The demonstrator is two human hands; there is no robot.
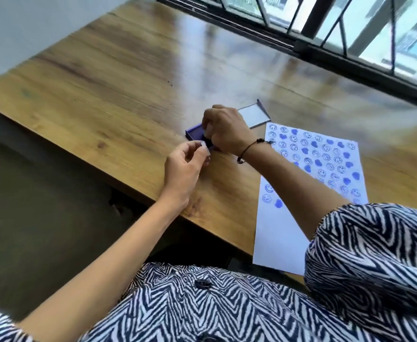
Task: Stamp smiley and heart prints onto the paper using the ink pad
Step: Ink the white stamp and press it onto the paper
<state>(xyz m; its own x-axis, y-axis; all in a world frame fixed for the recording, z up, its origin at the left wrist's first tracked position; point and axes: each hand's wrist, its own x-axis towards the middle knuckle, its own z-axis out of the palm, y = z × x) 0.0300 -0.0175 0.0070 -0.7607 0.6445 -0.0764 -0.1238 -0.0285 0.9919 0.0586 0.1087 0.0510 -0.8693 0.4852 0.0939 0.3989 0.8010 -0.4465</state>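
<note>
A purple ink pad (194,131) lies open on the wooden table (118,77), mostly covered by my right hand (227,130). That hand is closed over the pad, pressing down a stamp that is almost hidden under the fingers. My left hand (186,169) hovers just in front of the pad and pinches a small clear stamp (204,146) between thumb and fingers. To the right lies the white paper (283,233), its upper half filled with blue smiley and heart prints; my right forearm crosses over it.
The ink pad's clear lid (254,114) rests behind my right hand, beside the paper's top corner. A barred window (350,25) runs along the table's far edge. The table's front edge slants past my left wrist, with floor below.
</note>
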